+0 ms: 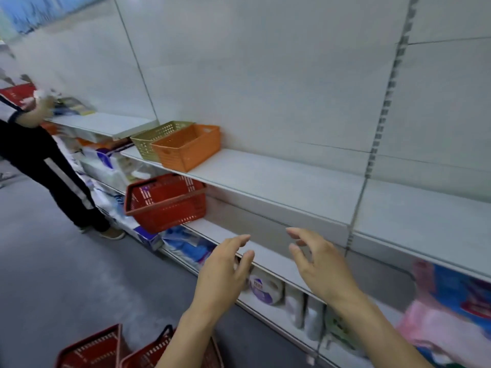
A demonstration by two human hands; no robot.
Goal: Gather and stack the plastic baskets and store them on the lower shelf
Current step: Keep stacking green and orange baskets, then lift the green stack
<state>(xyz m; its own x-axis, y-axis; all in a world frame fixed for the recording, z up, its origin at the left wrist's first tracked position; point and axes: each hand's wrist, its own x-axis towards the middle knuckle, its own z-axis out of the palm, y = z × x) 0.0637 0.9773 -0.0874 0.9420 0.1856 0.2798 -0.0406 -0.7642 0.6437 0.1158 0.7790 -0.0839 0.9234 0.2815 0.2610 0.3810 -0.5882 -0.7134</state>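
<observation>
Both hands, left [225,272] and right [321,266], hovered empty, fingers released. The orange basket [187,147] and gold basket [156,138] lay side by side, long axes running back toward the wall.

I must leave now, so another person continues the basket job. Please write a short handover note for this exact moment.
Left hand and right hand: both open and empty, raised in front of the lower shelf.
Orange basket and beige basket sit side by side on the upper shelf, not nested.
A red basket sits on the lower shelf's left end; two more red baskets on the floor.
Done: nothing stacked that shows.
Left: gather, stack, store below.
</observation>
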